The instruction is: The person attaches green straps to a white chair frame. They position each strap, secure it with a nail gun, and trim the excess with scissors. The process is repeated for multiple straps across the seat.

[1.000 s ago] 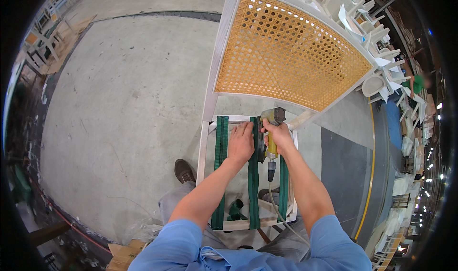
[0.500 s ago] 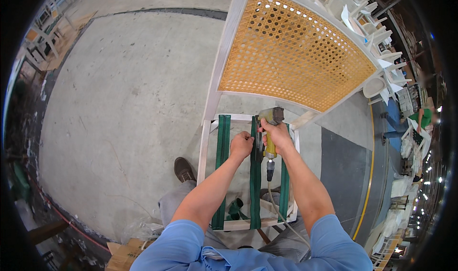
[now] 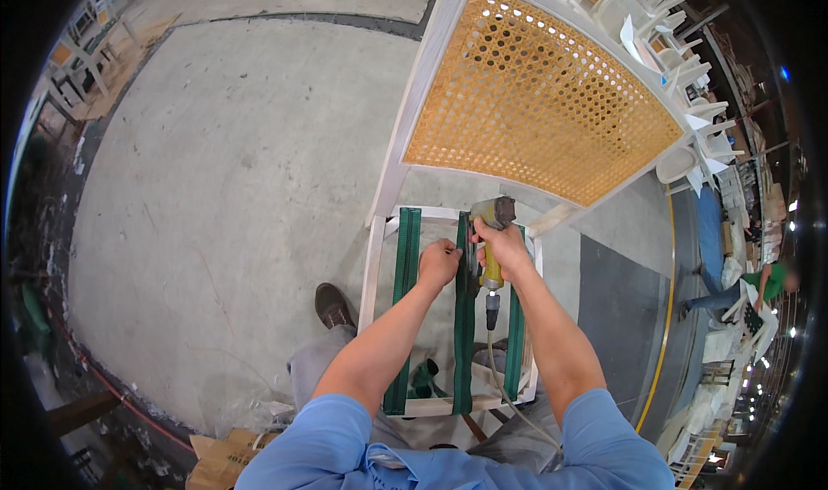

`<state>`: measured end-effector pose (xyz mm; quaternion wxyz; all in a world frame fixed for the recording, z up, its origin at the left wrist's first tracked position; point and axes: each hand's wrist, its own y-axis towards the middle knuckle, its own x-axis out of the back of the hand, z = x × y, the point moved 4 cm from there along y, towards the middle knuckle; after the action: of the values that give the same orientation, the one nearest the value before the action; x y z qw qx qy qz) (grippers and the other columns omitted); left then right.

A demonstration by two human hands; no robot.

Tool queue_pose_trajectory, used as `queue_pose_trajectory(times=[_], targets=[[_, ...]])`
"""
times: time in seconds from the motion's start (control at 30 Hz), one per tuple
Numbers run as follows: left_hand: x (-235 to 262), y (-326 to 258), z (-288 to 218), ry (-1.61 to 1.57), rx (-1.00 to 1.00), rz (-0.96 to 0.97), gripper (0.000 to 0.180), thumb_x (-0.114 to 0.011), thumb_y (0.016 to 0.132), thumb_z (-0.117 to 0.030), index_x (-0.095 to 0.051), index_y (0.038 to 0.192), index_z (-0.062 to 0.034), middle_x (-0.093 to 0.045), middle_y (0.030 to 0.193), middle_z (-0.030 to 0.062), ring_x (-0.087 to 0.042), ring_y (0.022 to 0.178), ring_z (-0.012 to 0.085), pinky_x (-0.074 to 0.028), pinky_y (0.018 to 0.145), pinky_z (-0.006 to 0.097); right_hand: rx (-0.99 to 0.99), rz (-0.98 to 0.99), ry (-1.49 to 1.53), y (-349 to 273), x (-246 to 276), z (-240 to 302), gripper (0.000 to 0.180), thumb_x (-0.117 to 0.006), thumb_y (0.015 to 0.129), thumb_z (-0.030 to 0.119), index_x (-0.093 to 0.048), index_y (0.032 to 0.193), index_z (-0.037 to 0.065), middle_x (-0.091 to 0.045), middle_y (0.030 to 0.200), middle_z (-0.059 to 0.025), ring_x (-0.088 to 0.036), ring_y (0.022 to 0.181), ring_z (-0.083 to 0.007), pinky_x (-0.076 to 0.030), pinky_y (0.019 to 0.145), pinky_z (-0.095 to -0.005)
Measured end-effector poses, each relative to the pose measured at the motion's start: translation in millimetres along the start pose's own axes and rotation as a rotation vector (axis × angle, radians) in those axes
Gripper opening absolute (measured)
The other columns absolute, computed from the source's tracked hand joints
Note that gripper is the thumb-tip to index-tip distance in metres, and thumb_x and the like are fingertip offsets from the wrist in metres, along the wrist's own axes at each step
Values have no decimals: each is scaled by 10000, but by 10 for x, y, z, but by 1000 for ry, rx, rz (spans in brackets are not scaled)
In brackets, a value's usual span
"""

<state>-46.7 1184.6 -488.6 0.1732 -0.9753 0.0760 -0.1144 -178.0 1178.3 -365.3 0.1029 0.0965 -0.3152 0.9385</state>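
A whitewashed chair frame (image 3: 373,270) stands before me, its cane back panel (image 3: 543,102) rising on the far side. Three green webbing straps (image 3: 403,309) run from back to front across the seat opening. My right hand (image 3: 503,247) is wrapped round the handle of a yellow and grey pneumatic stapler (image 3: 492,270), held over the middle strap near the back rail. An air hose (image 3: 492,343) hangs from its handle. My left hand (image 3: 440,261), fingers curled together, is beside the middle strap; whatever lies between the fingertips is hidden.
Green rolled webbing (image 3: 424,378) shows below the seat opening. A cardboard box (image 3: 226,460) lies at the lower left. Many white chairs (image 3: 690,67) are stacked at the far right, where a person in green (image 3: 763,283) works by a yellow floor line (image 3: 666,335).
My view has shifted slightly, and the chair back appears a little further right. Both hands and the stapler keep nearly the same place. The person at the right has moved a little.
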Motion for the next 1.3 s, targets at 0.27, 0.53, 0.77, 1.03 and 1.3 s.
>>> queue_pose_trajectory(times=[0.27, 0.53, 0.77, 1.03, 1.3], targets=[[-37, 14, 19, -40, 10, 5, 220, -786, 940, -181, -735, 1020, 18, -753, 888, 150, -695, 794, 248, -536, 738, 393, 34, 6, 11, 1, 115, -12, 307, -752, 1015, 370, -681, 1026, 72, -674, 844, -47, -581, 534, -156, -477, 458, -342], [-221, -347, -83, -576, 488, 401, 343, -593, 1101, -222, -553, 1333, 28, -776, 1141, 161, -764, 929, 294, -626, 757, 427, 56, 5, 114, -349, 399, 41, 309, -742, 1025, 373, -685, 1076, 73, -690, 869, -40, -592, 542, -155, -484, 463, -327], [-293, -927, -267, -776, 531, 505, 335, -495, 1147, -232, -525, 1368, 18, -700, 1336, 213, -724, 1126, 358, -621, 918, 493, 53, -196, 221, -2467, 1975, -222, 350, -736, 1030, 371, -664, 1216, 83, -708, 947, -59, -621, 556, -166, -517, 492, -344], [-492, -2174, 25, -778, 584, 653, 338, -510, 1149, -305, -535, 1354, -38, -670, 1320, 158, -663, 1175, 387, -557, 1015, 563, -35, -755, 298, -5212, 3594, -1658, 453, -758, 1009, 434, -649, 1265, 77, -693, 1035, -71, -653, 720, -172, -559, 583, -348], [-505, -3138, 334, -635, 764, 669, 354, -490, 1154, -338, -528, 1355, -49, -663, 1253, 122, -688, 1112, 397, -560, 1007, 620, -329, -798, 715, -5889, 3683, -3763, 413, -705, 1041, 447, -634, 1298, 133, -660, 1020, -25, -657, 713, -175, -583, 594, -373]])
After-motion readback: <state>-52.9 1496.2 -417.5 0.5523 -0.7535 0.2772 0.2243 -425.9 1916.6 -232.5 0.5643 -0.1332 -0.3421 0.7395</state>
